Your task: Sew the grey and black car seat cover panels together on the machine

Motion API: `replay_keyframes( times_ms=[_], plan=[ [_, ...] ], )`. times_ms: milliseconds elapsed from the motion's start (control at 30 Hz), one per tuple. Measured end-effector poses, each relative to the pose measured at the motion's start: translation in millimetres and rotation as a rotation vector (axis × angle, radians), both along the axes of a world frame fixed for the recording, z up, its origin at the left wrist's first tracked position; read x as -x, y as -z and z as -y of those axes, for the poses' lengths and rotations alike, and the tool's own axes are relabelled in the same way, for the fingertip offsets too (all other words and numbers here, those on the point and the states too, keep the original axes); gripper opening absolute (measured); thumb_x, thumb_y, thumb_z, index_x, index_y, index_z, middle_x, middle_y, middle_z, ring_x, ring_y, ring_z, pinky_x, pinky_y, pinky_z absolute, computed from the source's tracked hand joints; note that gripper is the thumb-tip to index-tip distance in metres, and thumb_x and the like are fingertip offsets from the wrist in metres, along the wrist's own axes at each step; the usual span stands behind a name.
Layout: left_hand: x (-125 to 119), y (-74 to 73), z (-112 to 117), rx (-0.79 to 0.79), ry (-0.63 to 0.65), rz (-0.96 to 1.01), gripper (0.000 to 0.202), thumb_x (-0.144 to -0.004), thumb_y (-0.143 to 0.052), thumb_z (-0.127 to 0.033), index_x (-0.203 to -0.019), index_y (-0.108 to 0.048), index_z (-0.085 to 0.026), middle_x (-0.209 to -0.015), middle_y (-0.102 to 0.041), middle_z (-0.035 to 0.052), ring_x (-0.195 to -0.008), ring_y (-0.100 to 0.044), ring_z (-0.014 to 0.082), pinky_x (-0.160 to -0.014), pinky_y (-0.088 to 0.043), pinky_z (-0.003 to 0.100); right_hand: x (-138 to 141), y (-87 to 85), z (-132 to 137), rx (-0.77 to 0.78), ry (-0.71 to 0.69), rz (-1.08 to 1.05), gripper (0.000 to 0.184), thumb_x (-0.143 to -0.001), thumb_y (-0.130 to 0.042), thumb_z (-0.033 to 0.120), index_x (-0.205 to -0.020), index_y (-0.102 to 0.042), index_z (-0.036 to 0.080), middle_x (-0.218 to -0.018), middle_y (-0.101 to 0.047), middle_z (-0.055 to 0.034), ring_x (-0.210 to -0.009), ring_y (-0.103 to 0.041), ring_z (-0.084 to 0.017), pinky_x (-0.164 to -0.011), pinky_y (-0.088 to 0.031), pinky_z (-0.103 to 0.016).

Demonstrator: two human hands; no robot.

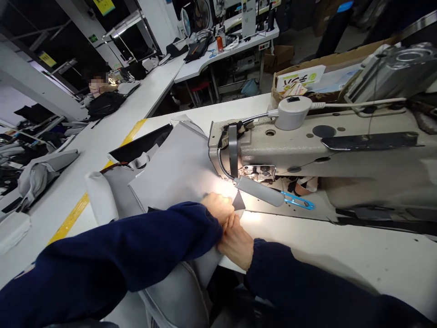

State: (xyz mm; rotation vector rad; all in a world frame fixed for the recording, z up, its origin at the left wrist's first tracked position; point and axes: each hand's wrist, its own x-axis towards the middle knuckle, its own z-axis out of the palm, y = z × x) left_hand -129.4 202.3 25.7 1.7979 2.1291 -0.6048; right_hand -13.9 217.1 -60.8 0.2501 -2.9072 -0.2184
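White worktable [341,248], pale grey fabric [177,161], straight-edged, lamplit beside sewing machine [293,152]

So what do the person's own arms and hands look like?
Both arms wear long, dark navy sleeves. The left sleeve and right sleeve look loose and wrinkly, bunching near the wrists. The left hand and right hand are bare, with no gloves.

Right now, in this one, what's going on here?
A person sits at a sewing machine, the left-hand grip and right-hand grip close together, fingers curled on gray cloth. The cloth spreads over the table left of the machine. A lit lamp shines beside them. Farther back, another person is at the long table.
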Motion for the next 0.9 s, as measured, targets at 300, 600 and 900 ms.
replay_keyframes(
  times_ms=[300, 600, 900],
  plan=[
    [0, 8.0, -6, 0.036, -0.121, 0.029, 0.028, -0.086, -0.052, -0.027, -0.102, -0.065, -0.009, -0.088, -0.066, 0.0173, -0.089, -0.064, 0.0284, -0.076, -0.051, 0.037, 11, -1.5, 0, 0.151, -0.079, 0.022, 0.026, -0.073, -0.056, 0.004, -0.09, -0.072, 0.014, -0.099, -0.069, -0.018, -0.087, -0.063, -0.038, -0.067, -0.048, -0.063],
    [21, -0.7, -17, -0.002, -0.219, 0.115, 0.031, -0.091, -0.041, -0.03, -0.1, -0.066, -0.016, -0.094, -0.068, 0.0116, -0.087, -0.064, 0.025, -0.075, -0.048, 0.034, 20, 12.4, 3, 0.021, 0.038, -0.087, 0.03, -0.079, -0.053, 0.01, -0.103, -0.067, -0.002, -0.105, -0.063, -0.0327, -0.095, -0.064, -0.043, -0.074, -0.047, -0.064],
    [20, -1.1, -14, -0.052, -0.244, 0.136, 0.027, -0.087, -0.047, -0.026, -0.104, -0.064, -0.014, -0.095, -0.068, 0.0126, -0.088, -0.063, 0.0259, -0.076, -0.047, 0.033, 20, 16.4, 5, 0.028, 0.028, -0.13, 0.032, -0.08, -0.052, 0.01, -0.108, -0.065, 0.0, -0.112, -0.062, -0.0303, -0.099, -0.063, -0.041, -0.077, -0.049, -0.063]
  ],
)
